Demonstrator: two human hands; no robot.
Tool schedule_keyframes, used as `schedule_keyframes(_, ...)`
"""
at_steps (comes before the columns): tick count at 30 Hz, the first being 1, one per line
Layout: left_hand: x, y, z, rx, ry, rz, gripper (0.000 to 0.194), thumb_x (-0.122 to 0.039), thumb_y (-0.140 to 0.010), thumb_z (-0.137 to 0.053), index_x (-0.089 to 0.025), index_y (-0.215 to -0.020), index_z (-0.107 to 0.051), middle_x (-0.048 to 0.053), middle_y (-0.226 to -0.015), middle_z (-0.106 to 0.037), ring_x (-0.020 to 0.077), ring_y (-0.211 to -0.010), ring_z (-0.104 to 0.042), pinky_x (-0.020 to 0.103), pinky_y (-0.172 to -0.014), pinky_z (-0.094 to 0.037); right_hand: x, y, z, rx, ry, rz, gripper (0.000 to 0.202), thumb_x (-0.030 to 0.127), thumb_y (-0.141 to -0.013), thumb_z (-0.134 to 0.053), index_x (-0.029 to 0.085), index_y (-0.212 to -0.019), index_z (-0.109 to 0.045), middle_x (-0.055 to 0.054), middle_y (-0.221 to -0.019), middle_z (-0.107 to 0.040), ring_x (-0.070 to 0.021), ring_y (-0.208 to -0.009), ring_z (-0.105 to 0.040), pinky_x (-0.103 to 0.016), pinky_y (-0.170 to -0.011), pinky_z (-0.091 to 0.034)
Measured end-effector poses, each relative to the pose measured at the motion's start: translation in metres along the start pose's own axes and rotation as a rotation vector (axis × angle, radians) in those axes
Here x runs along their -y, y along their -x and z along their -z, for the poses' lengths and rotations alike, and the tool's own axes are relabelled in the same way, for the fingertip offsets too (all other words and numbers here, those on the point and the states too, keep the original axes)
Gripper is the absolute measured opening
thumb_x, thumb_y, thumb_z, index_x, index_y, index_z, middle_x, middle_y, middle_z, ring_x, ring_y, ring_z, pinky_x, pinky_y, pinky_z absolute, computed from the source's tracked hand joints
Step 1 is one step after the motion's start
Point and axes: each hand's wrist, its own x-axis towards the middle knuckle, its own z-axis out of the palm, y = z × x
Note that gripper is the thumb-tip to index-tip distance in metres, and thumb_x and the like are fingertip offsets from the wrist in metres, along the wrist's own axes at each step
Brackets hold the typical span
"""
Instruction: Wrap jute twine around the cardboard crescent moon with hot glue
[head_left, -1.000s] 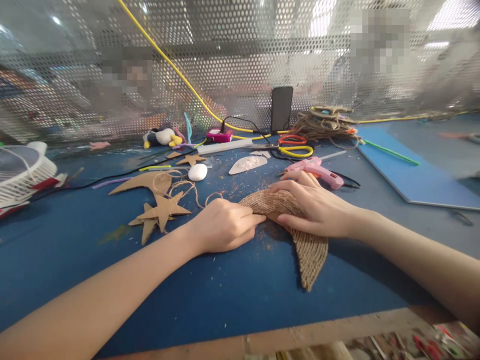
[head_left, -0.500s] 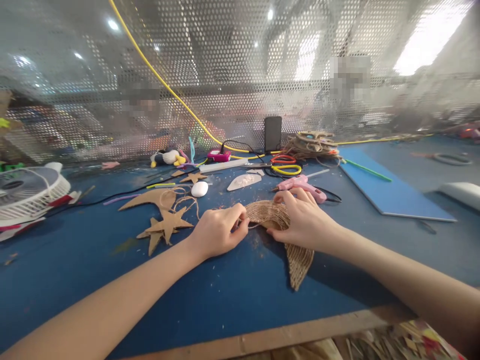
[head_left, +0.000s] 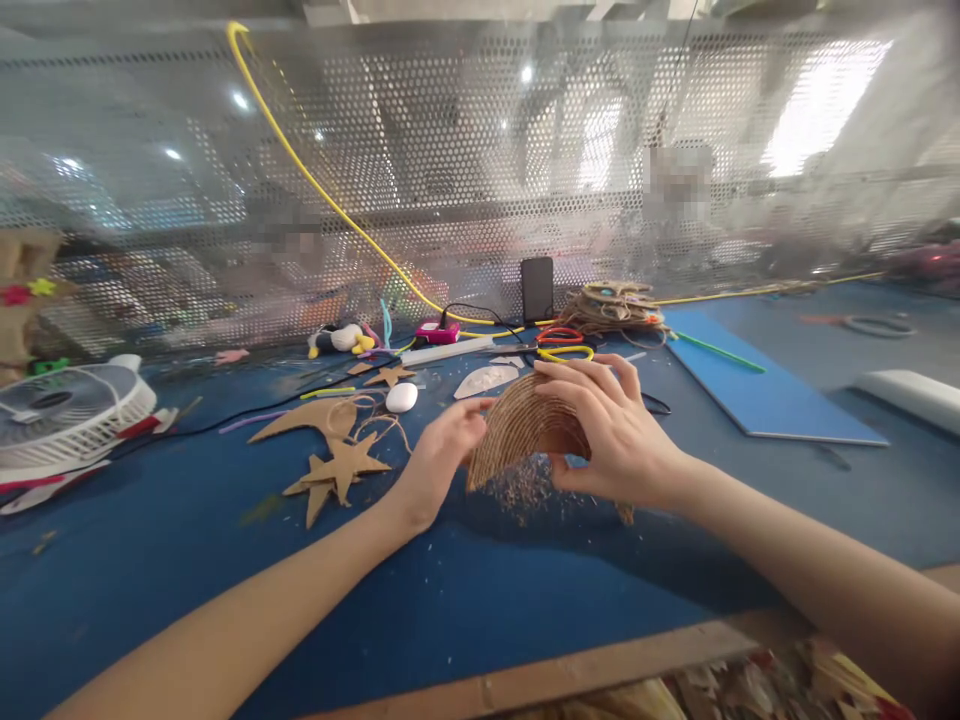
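Note:
A curved piece wrapped in brown twine (head_left: 517, 420) is tilted up over the blue table, above a scatter of small scraps (head_left: 525, 485). My right hand (head_left: 619, 425) grips its upper right part, thumb below and fingers over the top. At its left end, my left hand (head_left: 442, 455) has its fingertips at the twine edge, partly hidden behind it. Cardboard stars (head_left: 343, 466) and a cardboard crescent (head_left: 300, 422) lie to the left with loose twine. A white oval piece (head_left: 402, 398) rests beside them.
Scissors with yellow and red handles (head_left: 566, 353), a dark phone (head_left: 537, 290) and a twine bundle (head_left: 615, 308) stand at the back. A white fan (head_left: 75, 415) is at the left, a blue board (head_left: 772, 390) at the right. Perforated metal sheeting (head_left: 450, 150) rises behind.
The twine-wrapped piece has been lifted and tilted, uncovering scraps beneath it. My left hand's pinch has loosened along its left end. The view has shifted; my right hand now covers the pink glue gun.

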Motion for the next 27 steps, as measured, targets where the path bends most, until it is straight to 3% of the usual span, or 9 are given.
schedule_keyframes(4, -0.008, 0.006, -0.01, 0.059, -0.125, 0.053, 0.037, -0.046, -0.083, -0.071, -0.017, -0.107, -0.07, 0.005, -0.096, -0.072, 0.0211, -0.088, -0.066, 0.03, -0.075, -0.052, 0.004, 0.001, 0.001, 0.074, -0.034, 0.151, 0.074, 0.027, -0.075, -0.062, 0.021, -0.144, -0.033, -0.013, -0.153, -0.045, -0.0319, -0.137, -0.043, -0.061, -0.117, -0.018)
schedule_keyframes(6, -0.008, 0.007, -0.013, -0.001, -0.163, 0.087, 0.035, -0.044, -0.079, -0.076, -0.015, -0.098, -0.072, 0.004, -0.088, -0.073, 0.0197, -0.079, -0.066, 0.029, -0.07, -0.051, 0.005, 0.002, -0.001, 0.074, -0.039, 0.149, 0.073, 0.024, -0.08, -0.059, 0.021, -0.147, -0.031, -0.012, -0.155, -0.043, -0.0305, -0.139, -0.041, -0.06, -0.117, -0.02)
schedule_keyframes(9, -0.004, 0.004, -0.014, -0.143, -0.052, 0.1, 0.033, -0.041, -0.077, -0.079, -0.015, -0.096, -0.072, 0.006, -0.091, -0.074, 0.0203, -0.083, -0.067, 0.031, -0.076, -0.052, 0.006, 0.004, -0.004, -0.042, -0.023, 0.054, 0.065, 0.017, -0.085, -0.058, 0.025, -0.145, -0.036, -0.011, -0.153, -0.046, -0.0302, -0.139, -0.04, -0.057, -0.112, -0.032)
schedule_keyframes(12, -0.001, 0.002, -0.015, -0.198, 0.141, 0.091, 0.037, -0.034, -0.075, -0.081, -0.016, -0.105, -0.069, 0.008, -0.108, -0.074, 0.0201, -0.098, -0.068, 0.032, -0.087, -0.053, 0.008, 0.005, -0.005, -0.193, -0.07, 0.02, 0.049, 0.013, -0.084, -0.062, 0.028, -0.13, -0.051, -0.009, -0.133, -0.062, -0.0305, -0.125, -0.052, -0.054, -0.103, -0.043)
schedule_keyframes(15, 0.0, 0.003, -0.017, -0.165, 0.264, 0.114, 0.045, -0.027, -0.072, -0.085, -0.018, -0.111, -0.065, 0.008, -0.116, -0.072, 0.0199, -0.104, -0.068, 0.032, -0.089, -0.054, 0.013, 0.004, -0.006, -0.243, -0.236, -0.069, 0.03, 0.011, -0.086, -0.06, 0.026, -0.112, -0.058, -0.006, -0.106, -0.07, -0.0246, -0.104, -0.063, -0.047, -0.093, -0.051)
schedule_keyframes(18, 0.0, 0.006, -0.02, -0.119, 0.356, 0.159, 0.05, -0.024, -0.071, -0.086, -0.021, -0.115, -0.062, 0.006, -0.116, -0.072, 0.02, -0.103, -0.069, 0.032, -0.086, -0.057, 0.02, 0.004, -0.011, -0.2, -0.456, -0.3, 0.017, 0.018, -0.09, -0.058, 0.022, -0.106, -0.059, -0.006, -0.099, -0.069, -0.0203, -0.093, -0.065, -0.041, -0.084, -0.055)
schedule_keyframes(20, 0.002, 0.007, -0.021, -0.101, 0.392, 0.181, 0.048, -0.022, -0.072, -0.085, -0.019, -0.114, -0.063, 0.007, -0.116, -0.073, 0.0201, -0.103, -0.07, 0.032, -0.087, -0.057, 0.022, 0.005, -0.017, -0.149, -0.611, -0.366, 0.015, 0.023, -0.091, -0.058, 0.021, -0.106, -0.059, -0.007, -0.101, -0.069, -0.0189, -0.094, -0.066, -0.038, -0.084, -0.056)
schedule_keyframes(22, 0.004, 0.007, -0.021, -0.09, 0.411, 0.194, 0.044, -0.021, -0.072, -0.085, -0.017, -0.111, -0.066, 0.008, -0.116, -0.073, 0.0209, -0.104, -0.07, 0.032, -0.09, -0.057, 0.024, 0.007, -0.022, -0.123, -0.685, -0.352, 0.019, 0.023, -0.091, -0.06, 0.021, -0.109, -0.058, -0.006, -0.104, -0.069, -0.0183, -0.097, -0.066, -0.037, -0.087, -0.056)
schedule_keyframes(27, 0.008, 0.007, -0.02, -0.104, 0.439, 0.225, 0.049, -0.014, -0.067, -0.085, -0.017, -0.113, -0.07, 0.008, -0.115, -0.074, 0.0215, -0.103, -0.07, 0.031, -0.09, -0.056, 0.025, 0.008, -0.027, -0.095, -0.574, -0.248, 0.02, 0.02, -0.088, -0.06, 0.022, -0.108, -0.061, -0.005, -0.1, -0.072, -0.0186, -0.091, -0.069, -0.036, -0.082, -0.059)
